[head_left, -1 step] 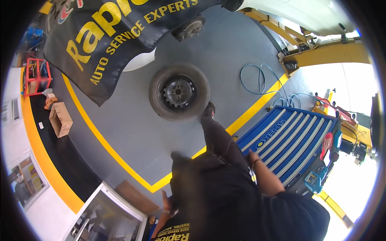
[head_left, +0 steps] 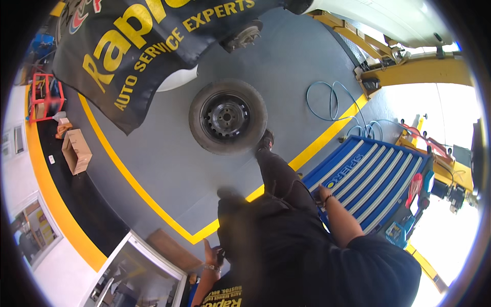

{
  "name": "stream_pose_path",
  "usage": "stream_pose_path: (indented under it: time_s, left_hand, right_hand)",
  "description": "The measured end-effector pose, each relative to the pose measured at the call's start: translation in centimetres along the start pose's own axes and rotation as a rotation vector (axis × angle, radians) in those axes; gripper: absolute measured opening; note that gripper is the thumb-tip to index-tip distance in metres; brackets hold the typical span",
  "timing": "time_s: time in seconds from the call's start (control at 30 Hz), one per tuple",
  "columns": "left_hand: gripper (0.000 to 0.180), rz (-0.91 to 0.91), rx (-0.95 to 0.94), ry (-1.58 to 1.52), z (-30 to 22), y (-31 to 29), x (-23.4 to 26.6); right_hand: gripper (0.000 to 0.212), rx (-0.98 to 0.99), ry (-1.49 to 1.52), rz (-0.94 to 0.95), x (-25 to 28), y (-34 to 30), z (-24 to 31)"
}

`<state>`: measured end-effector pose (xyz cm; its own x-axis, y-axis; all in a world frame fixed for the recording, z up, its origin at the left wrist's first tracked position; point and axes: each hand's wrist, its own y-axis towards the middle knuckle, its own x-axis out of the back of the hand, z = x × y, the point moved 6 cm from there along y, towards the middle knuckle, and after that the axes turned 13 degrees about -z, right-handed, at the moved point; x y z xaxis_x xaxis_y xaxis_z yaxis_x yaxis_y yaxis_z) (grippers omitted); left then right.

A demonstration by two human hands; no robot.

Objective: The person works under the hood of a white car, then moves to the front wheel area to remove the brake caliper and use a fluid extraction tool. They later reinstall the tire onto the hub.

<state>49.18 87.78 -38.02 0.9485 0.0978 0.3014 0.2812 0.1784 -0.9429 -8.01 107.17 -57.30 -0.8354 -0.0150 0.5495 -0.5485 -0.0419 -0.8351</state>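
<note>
My left hand (head_left: 211, 254) is low in the picture beside my dark shirt, with a metal band at its wrist. Its thumb points up and its fingers curl against something dark that I cannot make out. Over the near edge of a blue tool chest (head_left: 353, 171) hangs my right hand (head_left: 324, 194), a dark bracelet on the wrist. The fingers look bent, and what they may hold is hidden. Ahead of me a tyre on a black steel wheel (head_left: 227, 116) lies flat on the grey floor. My shoe (head_left: 267, 139) is at its lower right edge.
A dark printed cover (head_left: 138, 66) drapes over a car at the upper left, near an exposed wheel hub (head_left: 243, 37). A blue hose (head_left: 332, 100) coils beside a yellow lift arm (head_left: 419, 74). An opened cardboard box (head_left: 76, 152) stands left. A glazed door (head_left: 135, 276) is lower left.
My right hand has risen slightly along the tool chest's edge. My left hand has shifted a little up and to the right. The wheel has stayed put.
</note>
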Motion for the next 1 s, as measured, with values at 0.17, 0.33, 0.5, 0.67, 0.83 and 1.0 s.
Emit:
stream_pose_path:
  time_s: [0.17, 0.33, 0.5, 0.67, 0.83, 1.0]
  left_hand:
    - [0.083, -0.188, -0.597, 0.056, -18.5, 4.2, -7.0]
    - [0.053, -0.218, -0.787, 0.151, -34.6, 19.3, -21.9]
    - [0.065, -0.416, -1.112, 0.33, -41.2, 38.0, -36.9]
    - [0.073, -0.665, -1.014, 0.32, -45.4, 35.7, -47.1]
    - [0.07, -0.864, -0.792, 0.113, -44.3, 37.1, -46.2]
    - [0.072, -1.039, -0.735, 0.35, -44.6, 34.9, -48.8]
  right_hand:
    - [0.042, 0.31, -0.05, -0.371, 10.7, 16.3, 18.0]
    - [0.041, 0.657, -0.566, -0.295, 9.7, 13.4, 47.6]
    - [0.049, 0.699, -0.209, 0.309, -13.3, 29.0, 58.8]
    - [0.063, 0.729, -0.29, -0.225, -21.4, 34.1, 61.8]
    - [0.06, 0.709, -0.02, 0.132, -22.8, 34.0, 60.5]
    - [0.063, 0.492, -0.047, 0.272, -22.7, 36.1, 60.0]
